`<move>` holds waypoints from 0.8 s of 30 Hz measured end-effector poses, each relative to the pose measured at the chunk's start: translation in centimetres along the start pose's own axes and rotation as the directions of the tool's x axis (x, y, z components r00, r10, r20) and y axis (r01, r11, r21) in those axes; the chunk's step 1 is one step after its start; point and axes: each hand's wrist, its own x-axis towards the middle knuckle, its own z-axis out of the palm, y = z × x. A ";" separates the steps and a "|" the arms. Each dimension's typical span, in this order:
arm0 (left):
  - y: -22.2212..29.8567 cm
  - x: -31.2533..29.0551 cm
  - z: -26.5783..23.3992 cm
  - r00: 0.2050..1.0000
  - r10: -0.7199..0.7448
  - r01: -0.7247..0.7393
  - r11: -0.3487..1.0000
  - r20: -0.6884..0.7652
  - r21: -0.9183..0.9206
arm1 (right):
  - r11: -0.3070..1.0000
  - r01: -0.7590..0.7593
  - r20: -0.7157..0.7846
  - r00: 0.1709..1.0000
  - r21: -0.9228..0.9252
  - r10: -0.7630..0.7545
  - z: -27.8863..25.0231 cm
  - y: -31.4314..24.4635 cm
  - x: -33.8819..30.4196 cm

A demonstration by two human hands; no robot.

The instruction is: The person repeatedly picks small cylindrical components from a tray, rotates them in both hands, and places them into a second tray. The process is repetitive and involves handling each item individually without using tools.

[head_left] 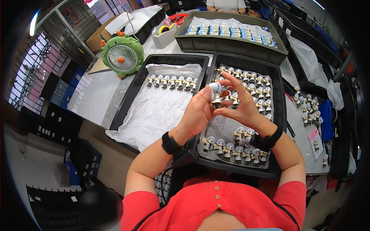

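A small figurine (217,96) with pale blue-grey hair, a light outfit and a dark base is held up over the right tray. My left hand (197,106) is closed around its left side, thumb near the head. Close by on the other side, my right hand (243,102) is curved with thumb and fingers spread apart; its thumb is near the figurine's base, and I cannot tell whether it touches. Below my hands, the right black tray (283,96) holds many similar figurines in rows. In the left black tray (169,58), one row of figurines (171,82) stands on white paper.
A green animal-shaped fan (123,56) stands left of the trays. Behind them is a large olive crate (231,48) with blue-and-white pieces. More figurines (308,109) stand on the table at right, near a printed card (316,142). Another person (226,5) sits across the table.
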 end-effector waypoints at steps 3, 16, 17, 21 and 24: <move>-0.1 0.1 -0.9 0.999 0.038 -0.038 0.999 0.024 0.024 | 1.000 0.026 -0.027 0.999 -0.010 -0.027 0.0 0.2 0.1; 0.2 -0.1 -1.2 0.968 0.115 -0.115 0.993 -0.223 0.015 | 0.761 -0.056 0.667 0.442 -0.646 0.599 -0.8 1.3 -2.3; 0.3 -0.3 -1.1 0.963 0.093 -0.090 0.996 -0.253 0.023 | 0.757 -0.032 0.680 0.415 -0.653 0.604 -0.2 1.4 -2.4; 0.1 -0.4 -0.5 0.948 0.072 -0.049 0.996 -0.310 0.081 | 0.783 -0.050 0.675 0.474 -0.620 0.565 0.1 3.7 -3.4; -0.1 -0.5 -0.7 0.943 0.086 -0.046 0.990 -0.320 0.130 | 0.833 -0.146 0.608 0.617 -0.534 0.499 -0.5 4.1 -2.3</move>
